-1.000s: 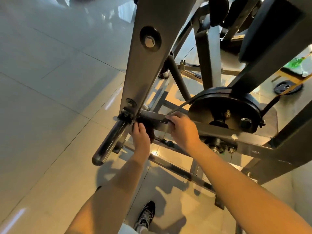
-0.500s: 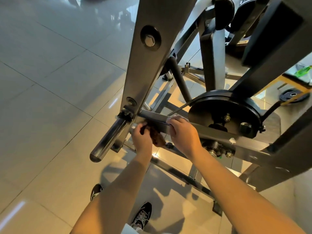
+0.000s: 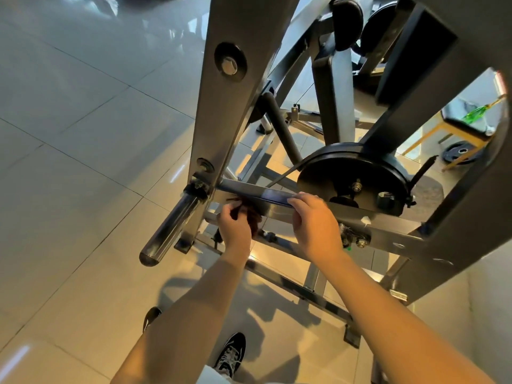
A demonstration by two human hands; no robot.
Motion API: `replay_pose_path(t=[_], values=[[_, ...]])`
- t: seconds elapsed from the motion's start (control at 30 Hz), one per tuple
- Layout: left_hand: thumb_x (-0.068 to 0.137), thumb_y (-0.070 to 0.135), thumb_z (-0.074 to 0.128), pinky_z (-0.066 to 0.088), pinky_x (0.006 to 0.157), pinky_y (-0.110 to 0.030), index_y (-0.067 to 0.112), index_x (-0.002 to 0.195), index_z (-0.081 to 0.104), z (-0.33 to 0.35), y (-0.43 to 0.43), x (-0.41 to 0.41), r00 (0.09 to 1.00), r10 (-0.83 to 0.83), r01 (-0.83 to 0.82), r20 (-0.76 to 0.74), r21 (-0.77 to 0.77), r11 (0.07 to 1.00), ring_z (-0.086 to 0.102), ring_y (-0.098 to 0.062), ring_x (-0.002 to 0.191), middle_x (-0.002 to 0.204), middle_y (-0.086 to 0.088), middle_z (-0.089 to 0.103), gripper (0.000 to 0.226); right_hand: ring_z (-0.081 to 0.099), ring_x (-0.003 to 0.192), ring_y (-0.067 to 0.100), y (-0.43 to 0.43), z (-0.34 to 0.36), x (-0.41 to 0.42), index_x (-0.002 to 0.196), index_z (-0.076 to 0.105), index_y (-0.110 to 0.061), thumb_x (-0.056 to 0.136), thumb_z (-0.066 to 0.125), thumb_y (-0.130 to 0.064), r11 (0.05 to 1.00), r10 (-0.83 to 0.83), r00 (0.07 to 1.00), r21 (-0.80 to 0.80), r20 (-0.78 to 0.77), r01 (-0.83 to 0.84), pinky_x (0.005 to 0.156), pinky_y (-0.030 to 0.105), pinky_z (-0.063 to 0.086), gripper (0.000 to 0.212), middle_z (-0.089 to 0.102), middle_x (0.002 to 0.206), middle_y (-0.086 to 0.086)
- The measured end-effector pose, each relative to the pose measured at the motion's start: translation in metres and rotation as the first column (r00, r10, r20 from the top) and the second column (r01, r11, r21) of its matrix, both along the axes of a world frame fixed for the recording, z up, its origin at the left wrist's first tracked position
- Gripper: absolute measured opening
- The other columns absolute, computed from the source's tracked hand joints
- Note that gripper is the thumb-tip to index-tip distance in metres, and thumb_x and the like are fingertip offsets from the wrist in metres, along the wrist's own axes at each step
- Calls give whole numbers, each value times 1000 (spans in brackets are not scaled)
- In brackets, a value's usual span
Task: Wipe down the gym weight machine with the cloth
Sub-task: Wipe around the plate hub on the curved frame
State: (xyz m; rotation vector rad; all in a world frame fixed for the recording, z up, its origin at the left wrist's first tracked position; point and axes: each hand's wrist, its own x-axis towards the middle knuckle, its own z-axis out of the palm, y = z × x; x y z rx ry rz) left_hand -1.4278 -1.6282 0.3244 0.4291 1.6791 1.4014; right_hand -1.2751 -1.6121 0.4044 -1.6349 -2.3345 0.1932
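Leftmost, the glossy tiled floor [image 3: 69, 162] reflects window light, and a slip is conceivable if the person leans in, since one black sneaker [image 3: 231, 353] stands close under the frame. Next, the chrome weight sleeve [image 3: 171, 228] juts down and outward from the foot of the grey upright beam [image 3: 221, 106], near the left forearm. A wide wiping stroke toward it would likely knock knuckles or elbow against its collar. The left hand [image 3: 235, 228] has its fingers curled round a bunched dark cloth [image 3: 252, 217], which it presses to the near face of the horizontal steel bar [image 3: 266, 196], close to the joint with the upright. Because the cloth is wadded rather than spread, it probably covers little metal per pass, and a loose fold could snag on the bolts at that joint. The right hand [image 3: 313, 223] grips the same bar farther along, fingers hooked over its upper edge. If this bar is a moving lever, weight put on it may shift it and pinch those fingers; whether it is locked cannot be told. To the right, the black round plate [image 3: 354, 176], its cable [image 3: 282, 176] and the exposed nuts [image 3: 360, 241] under the bar lie near the right wrist, so a slide that way risks a scrape. A loose weight plate [image 3: 460, 155] lies on the floor, well apart.
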Motion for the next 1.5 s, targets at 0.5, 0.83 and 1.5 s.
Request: replay_pose_path(t=[0.5, 0.83, 1.5], values=[[99, 19, 63, 38, 77, 5, 22, 103, 63, 12, -15, 48, 907, -284, 327, -311, 94, 940, 52, 8, 94, 116, 0, 54, 5, 59, 123, 19, -9, 3, 20, 127, 70, -20, 98, 63, -19, 996, -76, 997, 36, -19, 76, 113, 35, 42, 30, 67, 130, -2], [99, 16, 62, 46, 76, 0, 22, 106, 62, 19, -17, 62, 938, -225, 263, -262, 121, 957, 58, -5, 101, 119, -3, 56, 9, 60, 117, 20, -25, -1, 9, 120, 74, -12, 95, 66, -11, 981, -152, 977, 96, -146, 167, 108, 26, 39, 26, 71, 123, 2], [99, 13, 62, 49, 75, -6, 22, 103, 63, 17, -11, 54, 937, -279, 312, -211, 143, 939, 60, -8, 99, 116, -3, 56, 10, 59, 117, 21, -20, -11, 0, 120, 74, -16, 96, 62, -18, 974, -189, 974, 101, -128, 202, 108, 32, 40, 26, 70, 122, 1]])
